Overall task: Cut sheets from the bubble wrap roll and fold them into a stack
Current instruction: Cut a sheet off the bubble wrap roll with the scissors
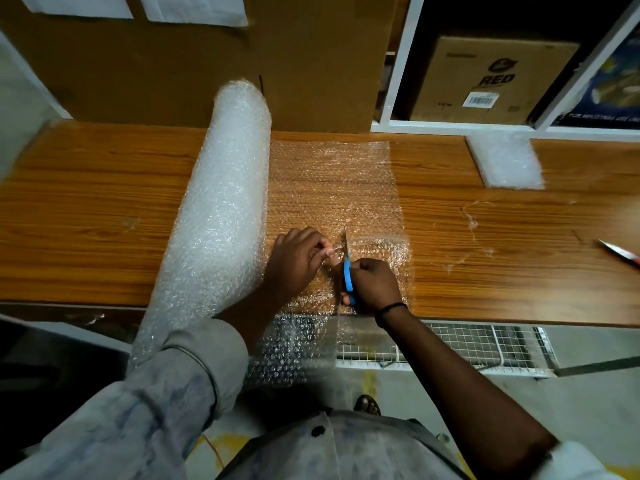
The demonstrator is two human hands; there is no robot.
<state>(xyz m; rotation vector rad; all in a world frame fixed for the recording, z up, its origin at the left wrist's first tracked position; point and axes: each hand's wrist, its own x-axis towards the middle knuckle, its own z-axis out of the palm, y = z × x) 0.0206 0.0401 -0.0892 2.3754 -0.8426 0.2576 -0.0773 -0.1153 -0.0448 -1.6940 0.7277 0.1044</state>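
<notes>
We were mid-cut, right hand [372, 285] wrapped round the blue scissors [347, 271], left hand [298, 258] pinching the sheet [332, 188] just beside them, bubble wrap roll [221, 202] lying alongside on the table [104, 209], and next, we judged, came snipping straight to the far edge.

The brown wood-grain tabletop [104, 188] carries a thick clear bubble wrap roll [221, 202] left of centre, its unrolled clear sheet [332, 188] at centre, a folded white bubble wrap stack [504, 161] at upper right, and a red-and-silver tool [620, 252], only partly visible, at the right edge.

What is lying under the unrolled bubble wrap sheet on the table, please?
The wooden tabletop shows through the clear sheet. Beneath the left hand and the right hand with the scissors, the surface is hidden.
</notes>
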